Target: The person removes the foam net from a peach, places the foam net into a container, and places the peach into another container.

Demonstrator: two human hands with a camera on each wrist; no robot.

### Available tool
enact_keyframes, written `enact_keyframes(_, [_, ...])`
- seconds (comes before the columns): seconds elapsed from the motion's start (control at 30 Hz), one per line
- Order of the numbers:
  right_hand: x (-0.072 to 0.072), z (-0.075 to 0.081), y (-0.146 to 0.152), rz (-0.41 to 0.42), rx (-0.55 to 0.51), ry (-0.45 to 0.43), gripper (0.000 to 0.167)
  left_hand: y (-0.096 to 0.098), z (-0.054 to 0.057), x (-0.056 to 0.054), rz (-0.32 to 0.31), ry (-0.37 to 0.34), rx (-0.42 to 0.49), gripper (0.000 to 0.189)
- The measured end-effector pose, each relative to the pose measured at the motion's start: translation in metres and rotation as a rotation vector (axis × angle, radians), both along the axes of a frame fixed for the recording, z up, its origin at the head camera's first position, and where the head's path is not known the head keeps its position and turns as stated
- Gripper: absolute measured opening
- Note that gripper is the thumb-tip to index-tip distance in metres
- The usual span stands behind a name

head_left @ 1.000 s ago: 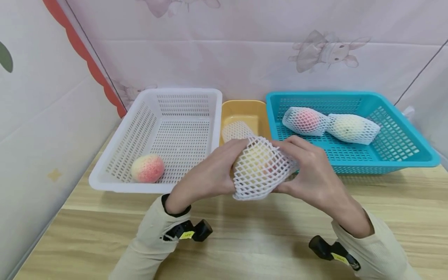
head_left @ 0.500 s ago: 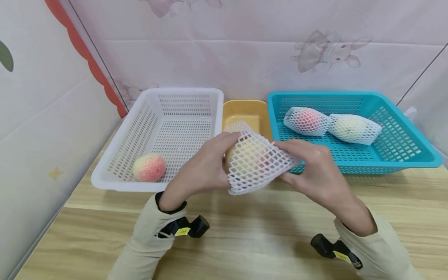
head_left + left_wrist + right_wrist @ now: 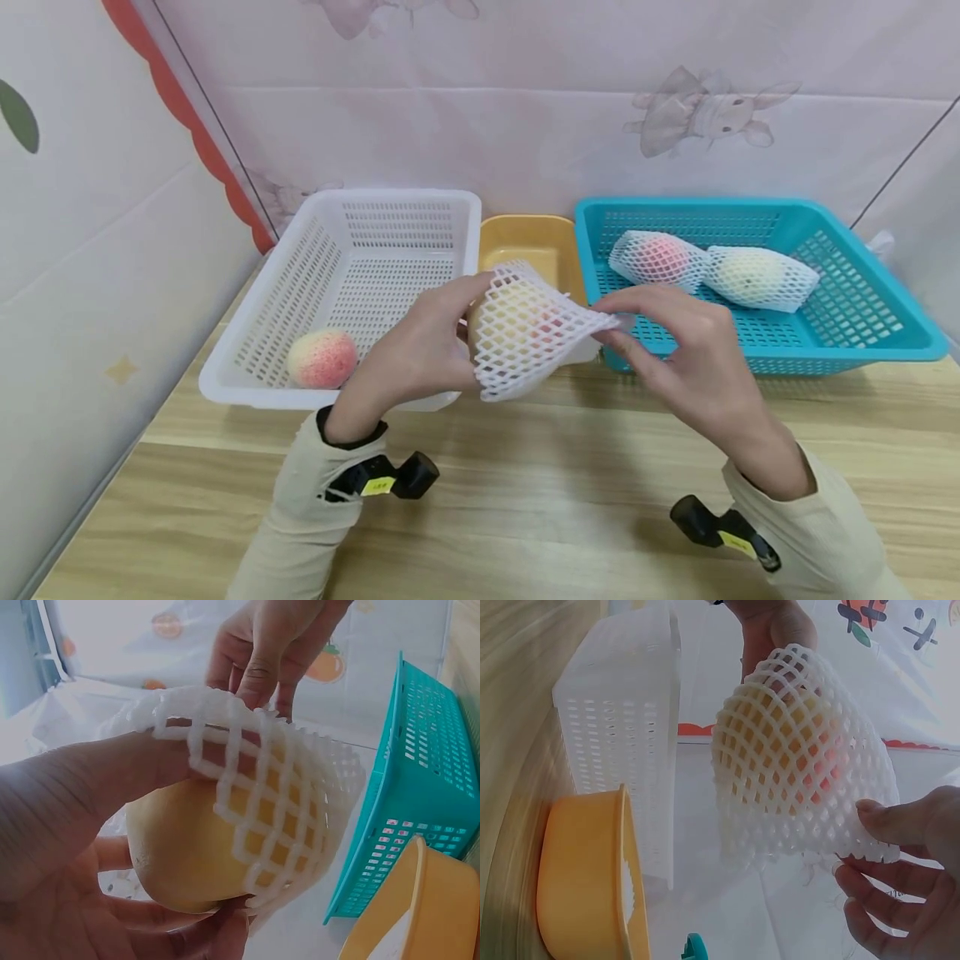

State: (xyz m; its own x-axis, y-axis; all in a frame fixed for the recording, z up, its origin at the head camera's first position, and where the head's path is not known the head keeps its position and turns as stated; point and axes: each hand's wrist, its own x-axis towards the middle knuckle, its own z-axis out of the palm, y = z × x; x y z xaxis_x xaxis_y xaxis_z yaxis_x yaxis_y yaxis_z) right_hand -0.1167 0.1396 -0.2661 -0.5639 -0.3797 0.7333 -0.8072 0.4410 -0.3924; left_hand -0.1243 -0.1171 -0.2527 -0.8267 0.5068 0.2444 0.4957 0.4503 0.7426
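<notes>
Holding the peach (image 3: 169,847), partly inside its net (image 3: 281,806), the left hand (image 3: 71,847) fills the left wrist view. Right wrist: the right hand (image 3: 926,862) pinches the net's end. Head: the peach lies between the hands; beyond the right hand, the blue basket (image 3: 697,205).

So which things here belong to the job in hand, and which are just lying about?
Likely in the job:
held fruit, in the left hand
its net, pinched by the right hand
bare fruit in the white basket
two netted fruits in the teal basket
yellow tray between the baskets

Probably just there:
wrist cameras
printed backdrop
table
</notes>
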Motion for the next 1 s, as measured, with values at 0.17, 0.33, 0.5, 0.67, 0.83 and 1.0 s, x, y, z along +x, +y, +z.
enact_keyframes(0.17, [-0.001,0.000,0.001,-0.044,-0.009,0.013,0.032,-0.002,0.002,0.000,0.024,-0.025,-0.015,0.076])
enact_keyframes(0.33, [-0.002,0.001,0.003,-0.067,-0.003,0.012,0.027,-0.005,0.004,-0.001,0.055,-0.056,-0.024,0.083])
enact_keyframes(0.5, [-0.003,0.002,0.004,-0.089,-0.002,0.018,0.024,-0.009,0.006,-0.001,0.080,-0.031,-0.044,0.088])
enact_keyframes(0.67, [-0.003,0.004,0.006,-0.116,-0.013,0.036,0.021,-0.012,0.008,-0.001,0.104,-0.010,-0.058,0.091])
enact_keyframes(0.83, [-0.003,0.003,0.008,-0.145,-0.019,0.041,0.020,-0.014,0.009,-0.001,0.114,-0.016,-0.039,0.089])
enact_keyframes(1.0, [-0.004,0.001,0.008,-0.171,-0.049,0.027,0.024,-0.018,0.010,-0.001,0.117,-0.004,-0.016,0.087])
